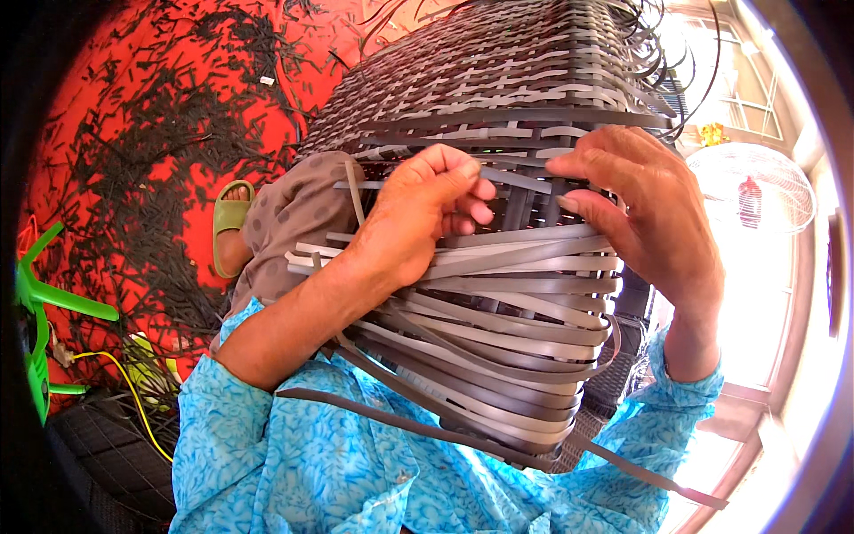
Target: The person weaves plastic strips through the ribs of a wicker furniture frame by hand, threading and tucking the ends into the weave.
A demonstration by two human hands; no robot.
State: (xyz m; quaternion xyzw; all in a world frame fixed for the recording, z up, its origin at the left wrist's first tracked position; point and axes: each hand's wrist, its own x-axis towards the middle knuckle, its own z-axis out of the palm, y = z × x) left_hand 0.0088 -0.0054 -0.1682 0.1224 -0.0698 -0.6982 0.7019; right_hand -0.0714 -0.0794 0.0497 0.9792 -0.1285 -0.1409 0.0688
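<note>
My left hand (418, 209) is closed, its thumb and index finger pinched on a flat grey strip (518, 181) that runs across toward my right hand. My right hand (654, 191) reaches over the right side of the work, thumb and index finger apart close to the strip's far end. Both hands are over a dark woven panel (498, 84) of flat plastic strips. Below them a thick bundle of loose grey and brown strips (498, 307) bends round the panel's right edge and lies across my lap. My palms' undersides are hidden.
Many short black strip scraps (169, 178) litter the red floor (98, 67) at left. A green plastic chair (53, 298) and a yellow cord (133, 392) are at the left edge. A white fan (752, 189) stands at right. Long strip ends (716, 53) curl off the panel's far right.
</note>
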